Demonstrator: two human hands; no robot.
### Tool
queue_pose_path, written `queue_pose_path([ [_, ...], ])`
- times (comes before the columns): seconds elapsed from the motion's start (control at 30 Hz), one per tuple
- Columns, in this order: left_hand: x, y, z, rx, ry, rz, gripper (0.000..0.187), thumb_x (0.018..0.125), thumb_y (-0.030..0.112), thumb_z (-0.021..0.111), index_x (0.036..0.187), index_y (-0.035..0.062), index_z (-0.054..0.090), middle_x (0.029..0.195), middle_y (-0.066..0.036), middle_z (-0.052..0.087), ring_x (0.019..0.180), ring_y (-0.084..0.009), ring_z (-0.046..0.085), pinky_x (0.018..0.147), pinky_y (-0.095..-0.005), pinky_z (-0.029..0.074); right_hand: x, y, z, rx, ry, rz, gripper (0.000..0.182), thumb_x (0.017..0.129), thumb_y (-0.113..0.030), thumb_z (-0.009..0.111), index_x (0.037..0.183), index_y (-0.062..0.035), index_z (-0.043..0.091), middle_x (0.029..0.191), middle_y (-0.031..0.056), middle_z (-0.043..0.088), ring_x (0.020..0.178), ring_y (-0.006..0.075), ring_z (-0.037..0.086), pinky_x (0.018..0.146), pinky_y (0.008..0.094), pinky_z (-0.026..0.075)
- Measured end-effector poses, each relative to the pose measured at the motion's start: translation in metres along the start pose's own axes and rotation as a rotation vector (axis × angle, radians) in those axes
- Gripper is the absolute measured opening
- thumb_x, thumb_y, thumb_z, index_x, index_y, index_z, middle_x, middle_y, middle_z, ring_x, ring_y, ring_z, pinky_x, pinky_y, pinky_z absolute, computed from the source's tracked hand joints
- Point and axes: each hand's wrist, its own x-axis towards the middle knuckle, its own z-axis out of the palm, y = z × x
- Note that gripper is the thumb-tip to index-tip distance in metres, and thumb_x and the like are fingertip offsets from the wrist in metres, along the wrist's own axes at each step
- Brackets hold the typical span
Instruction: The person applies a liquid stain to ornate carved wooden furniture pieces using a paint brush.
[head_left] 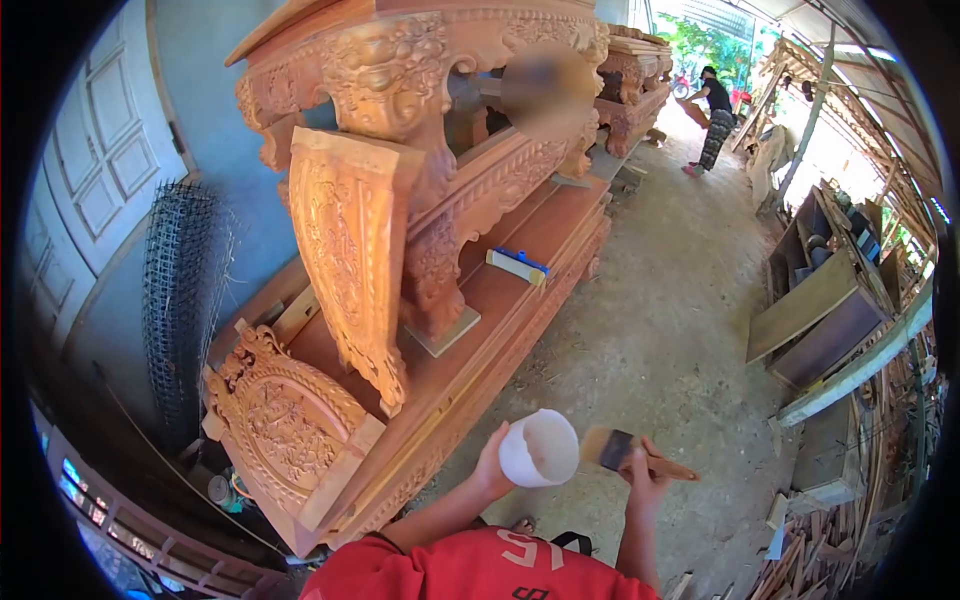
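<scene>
A white plastic tub (538, 448) is gripped from its left side by my left hand (491, 462); its mouth tilts toward me and a brownish smear shows inside. My right hand (647, 470) is closed around a wide paintbrush (614, 450) with a wooden handle. The bristles point left at the tub, a small gap apart from it. To the left of my hands leans a carved wooden panel (345, 240), and below it lies another carved panel (290, 425) with a curved top. Both rest on a long reddish wooden platform (440, 385).
Large carved wooden furniture (400, 80) stands stacked on the platform. A blue-and-white tool (517, 266) lies on the ledge. Rolled wire mesh (178, 300) leans by the wall. Wooden boards (815, 310) and scrap line the right side. Another person (714, 120) stands far back.
</scene>
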Motion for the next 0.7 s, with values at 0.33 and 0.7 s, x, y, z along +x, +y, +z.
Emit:
queue_pose_path([
  [0.33,0.065,-0.025,0.029,-0.055,0.02,-0.055,0.052,0.091,0.046,0.03,0.127,0.0102,0.042,0.126,-0.011,0.047,0.114,-0.0318,0.045,0.097,-0.0509,0.033,0.042,0.008,-0.047,0.228,0.089,0.19,0.035,0.088,-0.027,0.052,0.116,-0.0068,0.052,0.107,0.009,0.058,0.089,0.0187,0.06,0.069,0.0303,0.049],
  [0.7,0.147,0.053,0.031,-0.072,-0.089,0.152,0.054,0.091,0.048,0.027,0.129,0.0113,0.04,0.128,-0.012,0.046,0.115,-0.0321,0.045,0.097,-0.051,0.033,0.163,0.021,0.032,0.327,-0.075,0.224,0.034,0.087,-0.026,0.054,0.113,-0.0047,0.052,0.104,0.0091,0.059,0.085,0.0191,0.061,0.068,0.0311,0.05],
])
